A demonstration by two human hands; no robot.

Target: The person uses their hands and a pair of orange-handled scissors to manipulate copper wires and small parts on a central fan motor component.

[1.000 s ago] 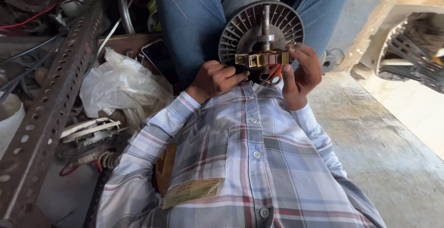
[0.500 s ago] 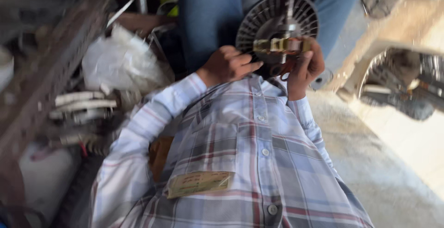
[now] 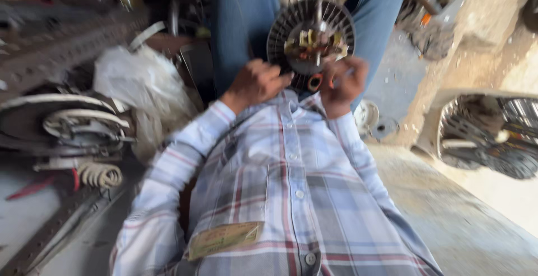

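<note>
A finned round motor rotor (image 3: 310, 36), its brass-coloured terminals facing up, sits between a seated person's denim-clad knees, where a second ago it lay closer to the chest. The left hand (image 3: 255, 82) is curled closed against its lower rim; the right hand (image 3: 343, 82) pinches near a small orange ring, though blur hides exactly what it grips. The view has swung, so work continues. A white plastic bag (image 3: 143, 88) and coiled wire (image 3: 101, 174) lie left.
</note>
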